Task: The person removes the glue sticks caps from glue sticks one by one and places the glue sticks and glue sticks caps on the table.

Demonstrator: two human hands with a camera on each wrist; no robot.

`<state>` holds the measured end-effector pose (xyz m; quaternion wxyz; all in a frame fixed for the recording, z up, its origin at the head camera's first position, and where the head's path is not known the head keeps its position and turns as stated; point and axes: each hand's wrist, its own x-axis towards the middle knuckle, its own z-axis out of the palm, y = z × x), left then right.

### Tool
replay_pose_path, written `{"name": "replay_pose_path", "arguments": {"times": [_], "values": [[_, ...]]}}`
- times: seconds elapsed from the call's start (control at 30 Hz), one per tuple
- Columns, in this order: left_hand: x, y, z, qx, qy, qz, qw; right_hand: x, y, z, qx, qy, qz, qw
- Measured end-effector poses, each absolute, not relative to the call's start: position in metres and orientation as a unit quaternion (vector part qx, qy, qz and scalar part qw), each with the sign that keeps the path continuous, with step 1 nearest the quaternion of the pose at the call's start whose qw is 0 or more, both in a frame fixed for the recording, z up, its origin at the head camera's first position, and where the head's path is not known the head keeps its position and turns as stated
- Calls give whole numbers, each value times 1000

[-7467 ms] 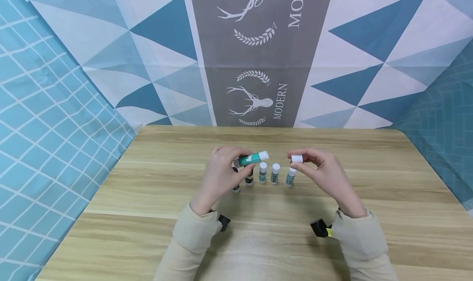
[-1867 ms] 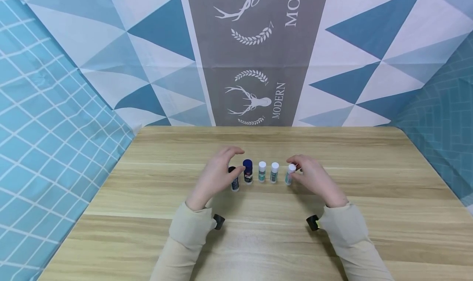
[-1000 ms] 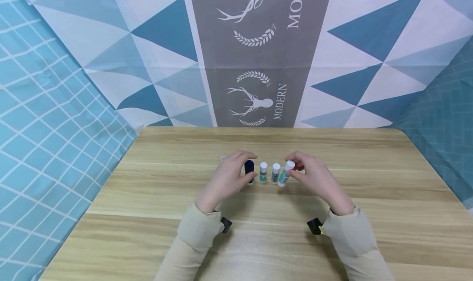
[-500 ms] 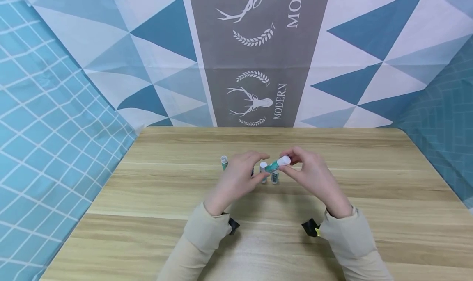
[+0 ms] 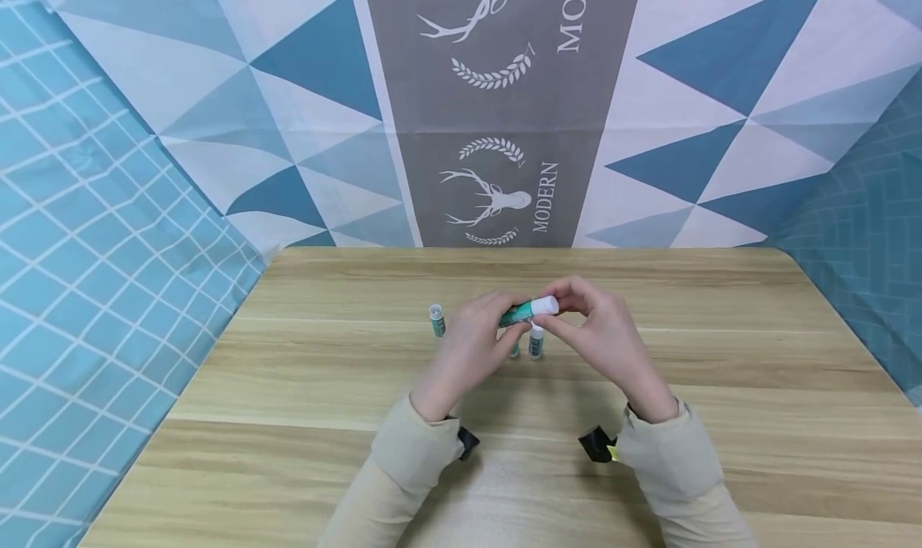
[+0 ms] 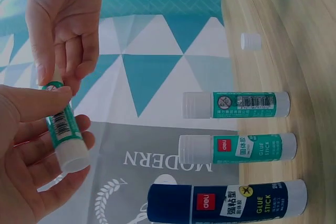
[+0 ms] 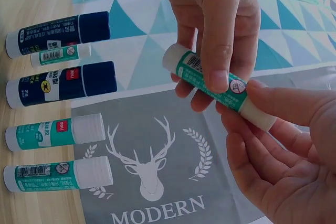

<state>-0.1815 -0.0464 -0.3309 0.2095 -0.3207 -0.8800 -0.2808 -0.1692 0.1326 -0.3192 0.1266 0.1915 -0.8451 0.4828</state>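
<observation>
Green glue stick point(image 5: 524, 312) held level above the wooden table point(image 5: 720, 388), left hand point(image 5: 471, 352) gripping its body at nine o'clock, right hand point(image 5: 598, 336) pinching its white cap at three o'clock.

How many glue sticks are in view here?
6. The left hand and right hand hold one green stick; five stand on the table: two dark blue sticks, two white-capped green sticks, one small green stick.

In the head view the left hand point(image 5: 471, 348) hides the 2 dark sticks; at 3 o'clock of it, 1 green stick point(image 5: 514, 350) barely shows. The left wrist view's bottom edge cuts the dark stick point(image 6: 226, 203).
</observation>
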Motion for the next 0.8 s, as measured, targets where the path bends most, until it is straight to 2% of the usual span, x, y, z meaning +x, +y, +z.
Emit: {"name": "replay_pose_path", "arguments": {"times": [0.5,0.8], "values": [[-180,-47,-332,-314,-869,-236,302,-173,133,-322,197,-844,489,97],[-179,-48,-332,-316,-865,-230,314,-175,131,-325,198,-860,459,106]]}}
